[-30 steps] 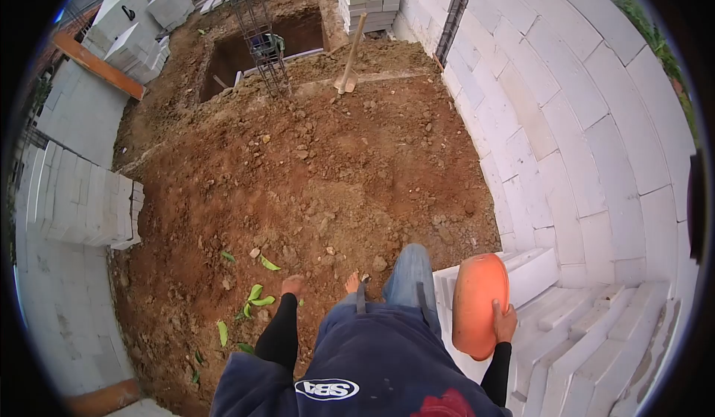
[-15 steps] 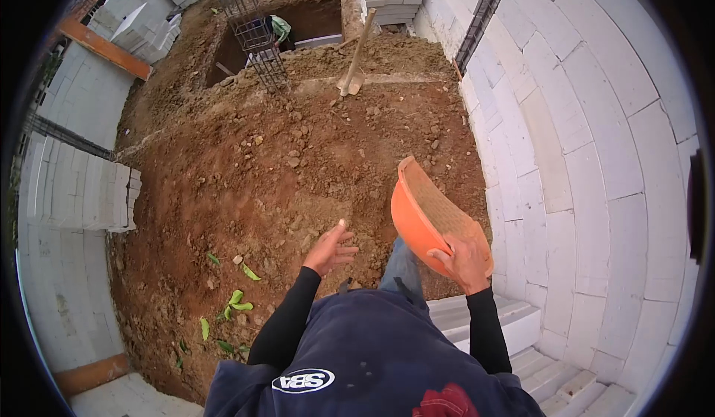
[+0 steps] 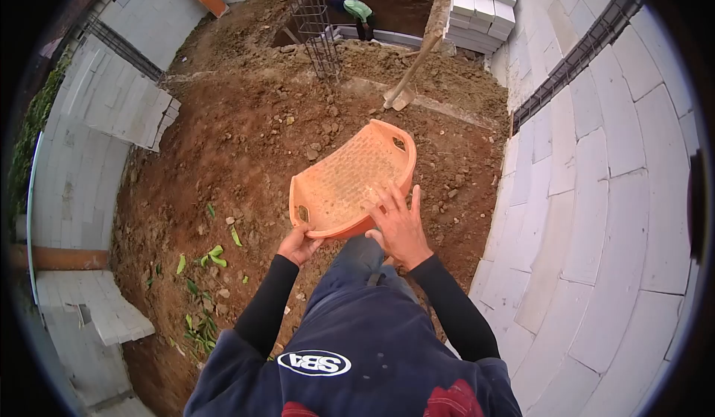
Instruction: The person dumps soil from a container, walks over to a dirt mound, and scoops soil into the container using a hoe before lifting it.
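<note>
An orange plastic carrying scoop [image 3: 350, 182] is tilted in front of my body, its dirt-coated inside facing up. It has a cut-out handle at each end. My left hand [image 3: 299, 245] is closed on its near left corner, just below one handle hole. At the near right edge of the scoop, my right hand [image 3: 402, 227] has its fingers stretched and spread over the rim. Those fingertips overlap the inside of the scoop; whether they press on it I cannot tell.
Brown soil [image 3: 223, 149] with stones and green leaves [image 3: 214, 256] surrounds me. White block walls [image 3: 588, 216] rise on both sides. Ahead stand a hoe [image 3: 412, 74], a rebar column [image 3: 309, 22] and stacked blocks [image 3: 480, 11]. Another person [image 3: 359, 13] bends in a pit.
The scoop has swung from my right side to the front, its inside turned up. My left hand has taken its left corner; my right hand has opened. My view has shifted.
</note>
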### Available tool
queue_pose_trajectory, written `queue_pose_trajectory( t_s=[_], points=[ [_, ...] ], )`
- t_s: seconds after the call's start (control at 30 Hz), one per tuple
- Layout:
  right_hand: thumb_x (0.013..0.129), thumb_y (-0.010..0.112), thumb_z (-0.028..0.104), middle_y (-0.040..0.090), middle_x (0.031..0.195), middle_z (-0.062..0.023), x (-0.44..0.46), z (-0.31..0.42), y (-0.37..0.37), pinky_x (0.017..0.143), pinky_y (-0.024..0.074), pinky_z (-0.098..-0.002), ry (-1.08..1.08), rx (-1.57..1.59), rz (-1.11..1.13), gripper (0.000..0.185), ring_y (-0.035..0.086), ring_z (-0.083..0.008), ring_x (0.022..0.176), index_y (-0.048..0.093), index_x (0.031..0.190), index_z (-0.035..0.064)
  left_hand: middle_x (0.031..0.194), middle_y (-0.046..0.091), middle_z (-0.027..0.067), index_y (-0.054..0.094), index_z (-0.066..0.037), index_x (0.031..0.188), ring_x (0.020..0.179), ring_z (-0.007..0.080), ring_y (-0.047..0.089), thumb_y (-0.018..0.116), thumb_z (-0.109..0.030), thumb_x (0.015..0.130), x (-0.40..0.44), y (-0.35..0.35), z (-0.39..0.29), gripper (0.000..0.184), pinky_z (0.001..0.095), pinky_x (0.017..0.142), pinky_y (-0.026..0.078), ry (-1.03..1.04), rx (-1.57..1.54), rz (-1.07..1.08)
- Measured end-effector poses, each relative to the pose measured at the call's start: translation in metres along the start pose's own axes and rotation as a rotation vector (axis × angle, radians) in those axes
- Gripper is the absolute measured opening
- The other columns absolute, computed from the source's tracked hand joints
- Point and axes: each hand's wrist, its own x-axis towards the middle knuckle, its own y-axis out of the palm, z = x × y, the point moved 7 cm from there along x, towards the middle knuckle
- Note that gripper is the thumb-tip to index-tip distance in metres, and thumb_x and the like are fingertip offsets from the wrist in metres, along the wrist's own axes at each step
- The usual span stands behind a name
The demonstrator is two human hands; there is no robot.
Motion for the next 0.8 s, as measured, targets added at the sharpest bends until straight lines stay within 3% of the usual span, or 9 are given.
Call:
queue_pose_trajectory(
  t_s=[0.03, 0.07, 0.17, 0.23, 0.37, 0.5, 0.57, 0.7, 0.8],
  points=[
    [0.081, 0.076, 0.027, 0.049, 0.138, -0.0136, 0.006, -0.012, -0.016, 0.113, 0.0182, -0.0710, 0.055, 0.074, -0.051, 0.047, 0.032, -0.0341, 0.142, 0.060, 0.124, 0.0148, 0.119, 0.056, 0.0328, 0.038, 0.014, 0.127, 0.102, 0.0523, 0.063, 0.046, -0.005, 0.096, 0.009, -0.008, -0.005, 0.037, 0.0330, 0.076, 0.066, 0.038, -0.070, -0.066],
    [0.081, 0.079, 0.026, 0.050, 0.136, -0.0166, 0.006, -0.028, -0.027, 0.110, 0.0335, -0.0591, 0.136, 0.123, -0.074, 0.057, 0.042, -0.0346, 0.135, 0.054, 0.131, 0.0144, 0.119, 0.057, 0.0277, 0.040, 0.011, 0.125, 0.103, 0.0467, 0.064, 0.046, -0.003, 0.095, 0.017, -0.019, -0.009, 0.034, 0.0322, 0.076, 0.066, 0.010, -0.122, -0.108],
    [0.083, 0.076, 0.018, 0.057, 0.122, -0.0147, -0.042, -0.117, -0.010, 0.096, 0.0465, -0.0461, 0.566, 0.486, -0.078, 0.049, 0.056, -0.0317, 0.117, 0.057, 0.128, 0.0110, 0.115, 0.060, 0.0201, 0.046, 0.008, 0.119, 0.103, 0.0387, 0.066, 0.046, -0.003, 0.093, 0.047, -0.075, -0.018, 0.028, 0.0289, 0.073, 0.065, 0.007, -0.192, -0.237],
    [0.084, 0.071, 0.011, 0.057, 0.104, -0.0116, -0.091, -0.183, 0.009, 0.080, 0.0498, -0.0397, 0.812, 0.519, -0.017, 0.043, 0.062, -0.0270, 0.090, 0.059, 0.125, 0.0091, 0.120, 0.058, 0.0221, 0.052, 0.009, 0.119, 0.109, 0.0482, 0.062, 0.049, -0.009, 0.096, 0.086, -0.118, -0.011, 0.029, 0.0266, 0.069, 0.064, 0.037, -0.294, -0.357],
    [0.082, 0.065, 0.006, 0.054, 0.071, -0.0047, -0.167, -0.275, 0.010, 0.065, 0.0477, -0.0348, 0.902, 0.255, -0.068, 0.027, 0.056, -0.0188, 0.066, 0.069, 0.108, 0.0060, 0.116, 0.058, 0.0142, 0.051, 0.002, 0.114, 0.096, 0.0293, 0.066, 0.051, -0.011, 0.096, 0.100, -0.120, 0.018, 0.022, 0.0301, 0.074, 0.064, 0.068, -0.330, -0.657],
    [0.081, 0.065, 0.009, 0.062, 0.065, -0.0048, -0.196, -0.330, 0.017, 0.064, 0.0492, -0.0335, 1.084, 0.349, -0.115, 0.017, 0.061, -0.0160, 0.064, 0.073, 0.096, 0.0055, 0.120, 0.056, 0.0105, 0.053, -0.002, 0.118, 0.099, 0.0299, 0.063, 0.055, -0.015, 0.095, 0.148, -0.157, 0.072, 0.026, 0.0338, 0.080, 0.063, 0.026, -0.457, -0.678],
    [0.081, 0.065, 0.011, 0.068, 0.069, -0.0067, -0.205, -0.354, 0.032, 0.064, 0.0501, -0.0327, 1.123, 0.339, -0.089, 0.015, 0.064, -0.0154, 0.065, 0.074, 0.093, 0.0057, 0.119, 0.059, 0.0105, 0.054, -0.003, 0.123, 0.099, 0.0304, 0.063, 0.057, -0.020, 0.096, 0.128, -0.136, 0.090, 0.033, 0.0333, 0.078, 0.063, 0.022, -0.532, -0.822],
    [0.083, 0.066, 0.020, 0.072, 0.077, -0.0080, -0.236, -0.474, 0.089, 0.066, 0.0536, -0.0344, 1.183, 0.353, 0.011, 0.021, 0.068, -0.0187, 0.071, 0.076, 0.094, 0.0048, 0.116, 0.064, 0.0106, 0.061, -0.006, 0.123, 0.097, 0.0304, 0.064, 0.050, -0.029, 0.098, 0.168, -0.103, 0.117, 0.036, 0.0320, 0.073, 0.063, -0.112, -0.590, -0.710],
    [0.090, 0.062, 0.028, 0.074, 0.082, -0.0080, -0.286, -0.497, 0.088, 0.055, 0.0533, -0.0335, 1.623, 0.554, 0.094, 0.030, 0.068, -0.0190, 0.066, 0.075, 0.091, 0.0009, 0.119, 0.062, 0.0107, 0.062, -0.008, 0.124, 0.098, 0.0294, 0.064, 0.054, -0.030, 0.096, 0.197, -0.080, 0.127, 0.037, 0.0309, 0.072, 0.064, -0.111, -0.649, -0.714]
  ],
)
